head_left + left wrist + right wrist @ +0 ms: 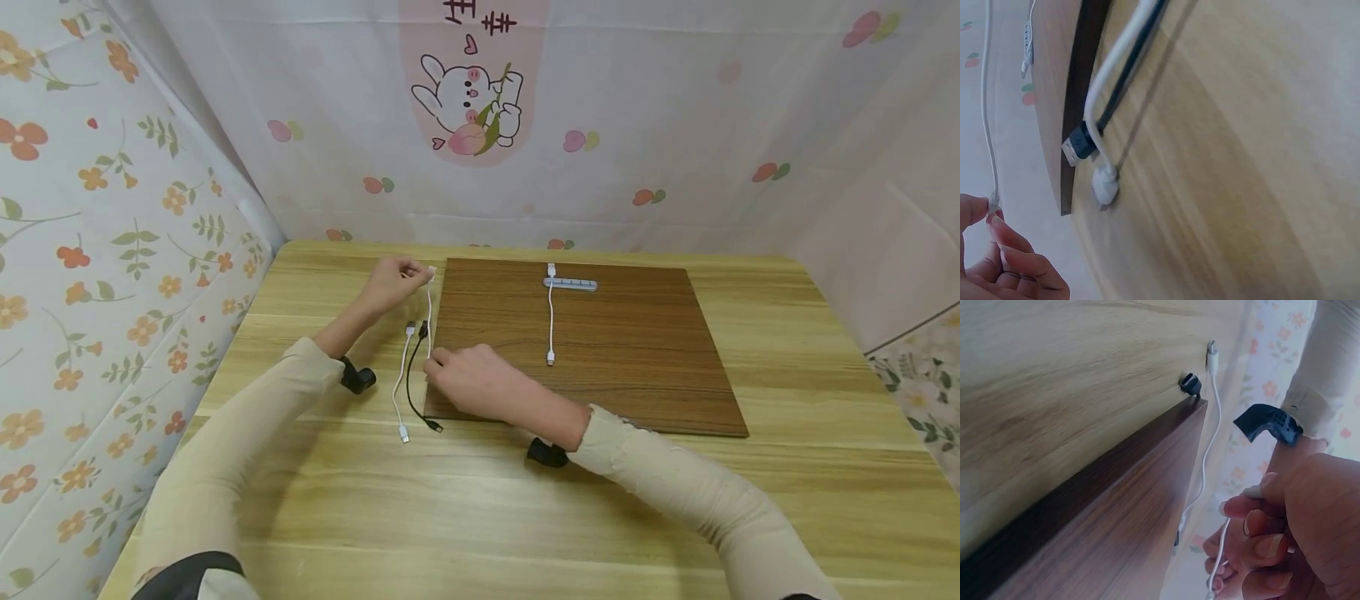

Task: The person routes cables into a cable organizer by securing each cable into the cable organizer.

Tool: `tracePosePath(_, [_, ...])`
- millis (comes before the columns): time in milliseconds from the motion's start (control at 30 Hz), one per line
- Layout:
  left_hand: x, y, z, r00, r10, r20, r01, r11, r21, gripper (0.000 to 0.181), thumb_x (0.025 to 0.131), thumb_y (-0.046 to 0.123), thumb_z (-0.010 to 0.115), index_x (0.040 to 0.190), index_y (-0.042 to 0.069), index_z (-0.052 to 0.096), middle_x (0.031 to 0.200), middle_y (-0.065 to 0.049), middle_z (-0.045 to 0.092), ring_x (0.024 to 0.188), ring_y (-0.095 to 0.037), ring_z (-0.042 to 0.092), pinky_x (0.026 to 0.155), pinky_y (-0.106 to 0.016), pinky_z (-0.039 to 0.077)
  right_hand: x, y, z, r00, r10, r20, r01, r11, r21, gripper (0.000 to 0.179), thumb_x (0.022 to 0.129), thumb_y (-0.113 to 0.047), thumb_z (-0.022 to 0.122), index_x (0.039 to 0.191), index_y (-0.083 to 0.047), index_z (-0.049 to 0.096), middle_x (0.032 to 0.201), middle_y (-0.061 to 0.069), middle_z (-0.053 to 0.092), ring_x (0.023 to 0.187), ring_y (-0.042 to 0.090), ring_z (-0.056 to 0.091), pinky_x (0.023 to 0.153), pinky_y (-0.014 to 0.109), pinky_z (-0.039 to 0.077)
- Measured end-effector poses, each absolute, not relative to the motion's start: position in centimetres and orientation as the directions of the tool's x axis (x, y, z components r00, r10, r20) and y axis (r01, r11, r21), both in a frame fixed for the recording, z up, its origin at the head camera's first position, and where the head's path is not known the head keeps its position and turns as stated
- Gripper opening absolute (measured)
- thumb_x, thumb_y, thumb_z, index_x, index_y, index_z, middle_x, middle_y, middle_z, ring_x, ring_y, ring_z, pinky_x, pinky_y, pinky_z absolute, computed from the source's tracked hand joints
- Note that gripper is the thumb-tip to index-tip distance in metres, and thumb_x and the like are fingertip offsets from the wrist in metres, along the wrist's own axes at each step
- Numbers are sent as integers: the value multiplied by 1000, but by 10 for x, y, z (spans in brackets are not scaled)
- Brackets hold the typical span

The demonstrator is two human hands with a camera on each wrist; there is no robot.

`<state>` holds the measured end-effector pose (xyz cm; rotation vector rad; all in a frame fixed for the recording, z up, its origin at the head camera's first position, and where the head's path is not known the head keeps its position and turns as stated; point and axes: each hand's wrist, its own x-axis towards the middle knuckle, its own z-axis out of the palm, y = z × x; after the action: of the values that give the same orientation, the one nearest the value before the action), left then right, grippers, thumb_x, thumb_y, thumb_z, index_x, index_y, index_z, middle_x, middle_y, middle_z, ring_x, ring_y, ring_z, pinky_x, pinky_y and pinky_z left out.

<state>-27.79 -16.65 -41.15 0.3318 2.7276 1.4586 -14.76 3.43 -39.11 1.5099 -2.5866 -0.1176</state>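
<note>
Cable held at both ends: By remote link I watch the person's left hand (393, 283) pinch the 12 o'clock end of a white cable (430, 310) while the right hand (476, 379) pinches its 6 o'clock end. The cable spans the hands at the 9 o'clock edge of a brown board (630, 350), nearly straight, long axis 12 to 6; fingers cover the plugs, so I cannot tell which type points where. The step, I judge, is handling it by both ends; the next move calls for keeping it clear of a second white cable (398, 377) and a black cable (408, 375), toward 7 o'clock. A third white cable (552, 321) crosses a pale-blue strip (576, 284).
</note>
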Motion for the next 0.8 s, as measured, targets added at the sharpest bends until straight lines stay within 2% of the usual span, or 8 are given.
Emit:
tracePosePath(233, [-281,-160,-407,-978,202,59,162,542,825,29,100,28,67,104,-1,70,98,-12,65,85,-25,58,69,-34,46,-150,44,-389,-504,-862,61,-847,507,159,12,102,-7,58,108,-8,69,92,3,65,59,8,52,44,22,43])
tracePosePath(433, [-284,-153,-405,-976,213,41,154,544,825,29,100,28,67,104,-1,70,99,-13,65,86,-25,59,69,-33,47,-150,52,-389,-507,-861,50,-846,507,165,13,103,-7,59,110,-7,69,99,6,67,63,9,57,46,23,45])
tracePosePath(800, [-289,-130,-404,-970,236,52,172,521,836,28,99,27,68,102,-1,70,99,-12,65,89,-25,58,70,-32,46,-151,69,-393,-537,-842,41,-827,535,173,14,99,-6,63,111,-6,70,99,7,68,63,10,59,46,25,47])
